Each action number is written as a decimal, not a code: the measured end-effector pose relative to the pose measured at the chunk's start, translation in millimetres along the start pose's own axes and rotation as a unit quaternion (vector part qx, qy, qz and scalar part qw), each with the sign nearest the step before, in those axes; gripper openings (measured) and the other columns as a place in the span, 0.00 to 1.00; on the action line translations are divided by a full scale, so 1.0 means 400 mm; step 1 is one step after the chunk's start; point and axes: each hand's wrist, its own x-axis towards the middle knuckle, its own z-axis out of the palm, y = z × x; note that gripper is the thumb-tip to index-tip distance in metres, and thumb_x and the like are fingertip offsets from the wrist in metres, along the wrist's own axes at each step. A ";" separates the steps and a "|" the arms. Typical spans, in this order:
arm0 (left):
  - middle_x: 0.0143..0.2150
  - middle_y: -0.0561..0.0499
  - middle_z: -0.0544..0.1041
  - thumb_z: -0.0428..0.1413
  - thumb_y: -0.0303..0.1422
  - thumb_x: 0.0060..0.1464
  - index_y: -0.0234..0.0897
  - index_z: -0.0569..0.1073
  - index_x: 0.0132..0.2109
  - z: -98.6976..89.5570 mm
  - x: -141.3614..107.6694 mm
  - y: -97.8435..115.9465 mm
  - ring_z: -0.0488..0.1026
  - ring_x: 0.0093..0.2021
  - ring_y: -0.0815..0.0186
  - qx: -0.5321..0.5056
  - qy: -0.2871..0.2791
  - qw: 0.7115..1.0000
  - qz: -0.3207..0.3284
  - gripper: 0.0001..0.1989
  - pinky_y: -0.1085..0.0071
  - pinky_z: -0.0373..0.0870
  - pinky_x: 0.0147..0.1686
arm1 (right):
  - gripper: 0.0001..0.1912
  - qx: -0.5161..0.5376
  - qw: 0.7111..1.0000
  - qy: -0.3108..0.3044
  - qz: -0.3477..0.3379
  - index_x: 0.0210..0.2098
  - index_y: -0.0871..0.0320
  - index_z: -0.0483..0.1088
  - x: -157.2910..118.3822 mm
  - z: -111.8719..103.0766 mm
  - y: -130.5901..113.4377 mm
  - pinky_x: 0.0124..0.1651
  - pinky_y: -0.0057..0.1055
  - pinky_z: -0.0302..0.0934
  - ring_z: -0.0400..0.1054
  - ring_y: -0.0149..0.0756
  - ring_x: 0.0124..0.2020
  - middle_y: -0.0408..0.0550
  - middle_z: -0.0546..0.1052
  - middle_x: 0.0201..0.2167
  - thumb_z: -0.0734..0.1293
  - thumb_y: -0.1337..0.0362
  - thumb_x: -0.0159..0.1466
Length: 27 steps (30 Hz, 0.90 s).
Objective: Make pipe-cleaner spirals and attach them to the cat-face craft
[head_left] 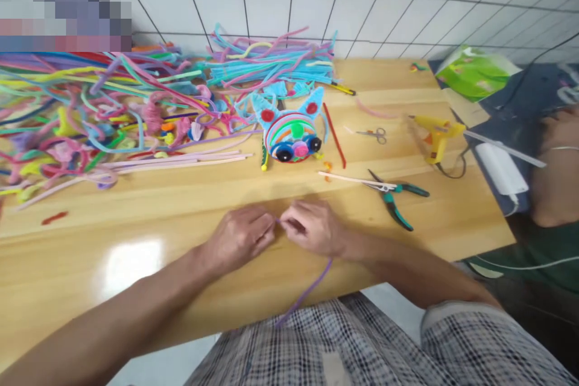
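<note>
Near the front of the wooden table, my left hand (244, 235) and my right hand (313, 228) are close together, fingers pinched. Between the two sets of fingertips a short bit of purple pipe cleaner (306, 293) shows; its long tail hangs from under my right hand over the table edge toward my lap. Beyond my hands stands a striped animal head (295, 136) made of pipe cleaners, with blue ears, red ear spots, dark round eyes and a pink nose. Neither hand touches it.
Heaped pipe cleaners (104, 114) cover the left, with a blue bundle (271, 66) by the tiled wall. Right lie green-handled pliers (392, 196), small scissors (377, 135) and a yellow glue gun (436, 136). Another person's arm (554, 169) is at the right edge.
</note>
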 end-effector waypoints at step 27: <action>0.27 0.51 0.77 0.53 0.24 0.64 0.36 0.77 0.34 0.010 0.008 -0.020 0.71 0.26 0.69 -0.006 0.023 0.999 -0.033 0.11 0.73 0.65 0.29 | 0.07 -0.003 0.997 -0.003 0.078 0.34 0.54 0.68 0.017 0.021 0.011 0.40 0.30 0.59 0.66 0.31 0.31 0.40 0.75 0.29 0.66 0.72 0.65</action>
